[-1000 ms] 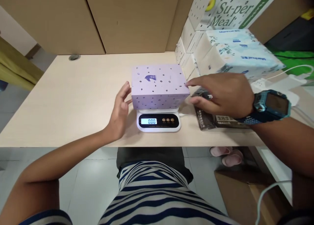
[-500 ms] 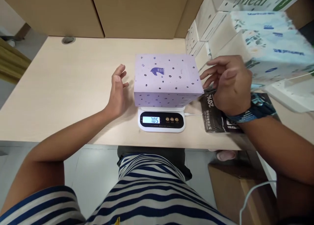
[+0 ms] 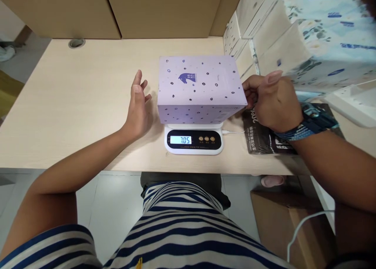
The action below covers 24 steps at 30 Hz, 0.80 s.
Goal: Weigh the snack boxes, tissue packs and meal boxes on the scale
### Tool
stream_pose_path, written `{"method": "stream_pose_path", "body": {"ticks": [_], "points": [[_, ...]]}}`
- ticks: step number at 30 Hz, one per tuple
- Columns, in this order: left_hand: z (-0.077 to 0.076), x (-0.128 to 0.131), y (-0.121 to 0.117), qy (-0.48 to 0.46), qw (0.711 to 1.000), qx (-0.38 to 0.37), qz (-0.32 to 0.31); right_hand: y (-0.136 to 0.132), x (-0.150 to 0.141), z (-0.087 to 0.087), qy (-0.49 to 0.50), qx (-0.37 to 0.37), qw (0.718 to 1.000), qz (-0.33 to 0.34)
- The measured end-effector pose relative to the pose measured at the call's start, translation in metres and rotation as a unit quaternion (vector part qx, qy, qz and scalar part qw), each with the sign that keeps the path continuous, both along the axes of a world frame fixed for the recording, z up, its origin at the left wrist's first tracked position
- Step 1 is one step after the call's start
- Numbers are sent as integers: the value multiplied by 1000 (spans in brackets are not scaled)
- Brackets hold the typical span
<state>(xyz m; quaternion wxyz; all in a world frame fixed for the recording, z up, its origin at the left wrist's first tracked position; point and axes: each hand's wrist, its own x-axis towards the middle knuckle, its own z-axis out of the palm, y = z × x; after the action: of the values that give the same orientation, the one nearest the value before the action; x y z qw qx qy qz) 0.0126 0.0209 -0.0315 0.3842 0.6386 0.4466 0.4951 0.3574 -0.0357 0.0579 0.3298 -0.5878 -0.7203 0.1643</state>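
A lilac box (image 3: 199, 85) with dark specks and a small blue logo rests on a white digital scale (image 3: 194, 140) whose display reads 7.05. My left hand (image 3: 137, 104) is open just left of the box, fingers up, not touching it. My right hand (image 3: 272, 102), with a blue watch on the wrist, is at the box's right end. Its fingers are curled in against that corner with the thumb on top. Whether they grip anything is hidden.
A dark printed packet (image 3: 266, 138) lies on the pale wooden desk (image 3: 73, 100) under my right wrist. Stacked white cartons and a tissue pack (image 3: 317, 42) stand at the right. Brown cardboard boxes (image 3: 164, 10) line the back. A cardboard box (image 3: 282, 222) sits on the floor.
The scale went from 0.00 to 7.05. My left hand drew slightly away from the box. My right hand's spread fingers curled in against the box's right end. The view shifted down.
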Motion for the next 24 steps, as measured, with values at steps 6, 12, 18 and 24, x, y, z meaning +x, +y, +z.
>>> {"method": "stream_pose_path", "body": {"ticks": [6,12,18,24], "points": [[7,7,-31,35,989,69,-128,-5,1,-2,-226,138,964,36],[22,-7,-31,125,945,292,-83,-4,-42,27,-274,68,954,99],[44,-71,39,151,973,159,71,80,-136,58,-271,-43,958,84],[42,-86,43,269,955,-24,125,134,-187,43,-222,-126,957,139]]}}
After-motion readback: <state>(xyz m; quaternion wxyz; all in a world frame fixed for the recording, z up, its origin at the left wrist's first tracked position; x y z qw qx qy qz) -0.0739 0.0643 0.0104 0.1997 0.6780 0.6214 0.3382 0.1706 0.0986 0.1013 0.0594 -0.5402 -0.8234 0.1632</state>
